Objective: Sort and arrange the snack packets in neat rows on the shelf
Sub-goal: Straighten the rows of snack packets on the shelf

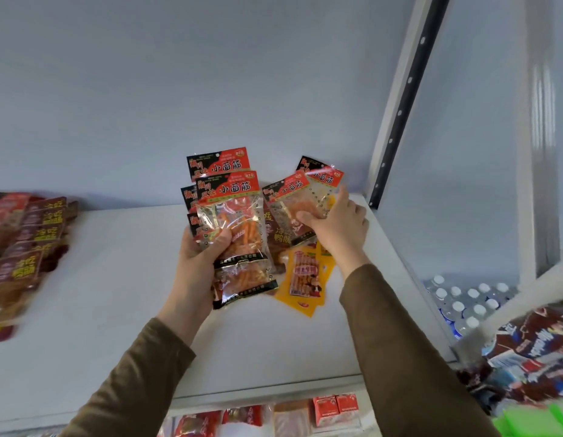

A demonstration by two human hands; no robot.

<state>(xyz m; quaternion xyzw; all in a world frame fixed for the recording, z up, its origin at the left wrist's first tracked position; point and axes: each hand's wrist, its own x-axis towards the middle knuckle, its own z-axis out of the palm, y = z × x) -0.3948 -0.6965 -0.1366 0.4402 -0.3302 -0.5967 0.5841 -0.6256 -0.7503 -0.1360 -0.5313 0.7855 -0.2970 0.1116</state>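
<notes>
The left hand (200, 247) grips a fanned stack of red-topped clear snack packets (233, 222), long axes upright. The right hand (337, 222) pinches two more (300, 197) just beside them, above the white shelf (116, 294).

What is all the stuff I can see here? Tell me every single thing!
Red-topped snack packets: a stack of several, clear with orange sticks inside, held in the left hand.
More red-topped packets: two, same kind, under the right hand at the back of the shelf.
Yellow packets: at least two, lying flat on the shelf below the right hand.
Dark brown packets: a row of several, yellow writing, far left of the shelf.
Shelf: one, white.
Water bottles: many, white caps, lower right beyond the shelf.
Mixed packets: a blurred heap, dark red and blue, right edge.
Red boxes: two, shelf below.
Left hand: gripping the stack.
Right hand: pinching a packet.
Sleeves: two, olive brown.
</notes>
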